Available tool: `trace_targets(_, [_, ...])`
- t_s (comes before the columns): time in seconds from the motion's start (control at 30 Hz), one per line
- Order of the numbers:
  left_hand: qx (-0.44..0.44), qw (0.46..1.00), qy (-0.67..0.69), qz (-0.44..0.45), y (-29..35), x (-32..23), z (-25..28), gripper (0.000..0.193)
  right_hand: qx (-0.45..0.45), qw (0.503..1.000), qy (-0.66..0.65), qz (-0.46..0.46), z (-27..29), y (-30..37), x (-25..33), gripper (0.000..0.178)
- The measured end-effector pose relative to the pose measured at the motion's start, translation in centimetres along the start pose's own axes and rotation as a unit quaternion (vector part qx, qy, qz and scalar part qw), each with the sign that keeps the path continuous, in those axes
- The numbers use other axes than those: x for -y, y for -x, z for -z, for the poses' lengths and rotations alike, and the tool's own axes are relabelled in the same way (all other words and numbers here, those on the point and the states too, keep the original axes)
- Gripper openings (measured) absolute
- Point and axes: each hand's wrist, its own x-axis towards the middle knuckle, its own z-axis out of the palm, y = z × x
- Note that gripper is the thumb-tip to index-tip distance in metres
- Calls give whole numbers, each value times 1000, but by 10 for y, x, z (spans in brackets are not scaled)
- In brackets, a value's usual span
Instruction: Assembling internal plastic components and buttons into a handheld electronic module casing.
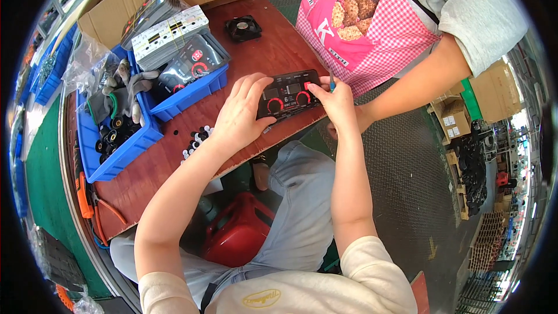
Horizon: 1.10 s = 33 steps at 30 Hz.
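Note:
A black control panel (286, 96) with two round red-ringed dials and small display windows is tilted up above the table's near edge. My left hand (241, 113) is closed round its left end, fingers over the top edge and thumb at the lower one. At the panel's right end, my right hand (336, 103) grips, its thumb pressed on a small red part (308, 85) at the upper right corner. A thin blue piece (332, 84) sticks up by the right fingers; its kind is unclear. The panel's back is hidden.
Blue bins (125, 154) at left hold black round parts, grey gloves (136, 90) and stacked panels (195, 64). Small black and white knobs (197, 141) lie near the table edge, a black fan (243, 28) farther back. Another person's forearm (415, 87) comes close on the right.

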Motion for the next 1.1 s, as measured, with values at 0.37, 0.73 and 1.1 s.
trace_targets(0.37, [68, 990, -4, 123, 3, 3, -9, 86, -52, 999, 10, 12, -7, 4, -8, 31])
trace_targets(0.73, [10, 998, 10, 54, -3, -7, 1, 84, -95, 994, 11, 48, 10, 5, -11, 27])
trace_targets(1.1, [189, 898, 286, 275, 57, -16, 96, 39, 323, 908, -246, 101, -23, 86, 94, 12])
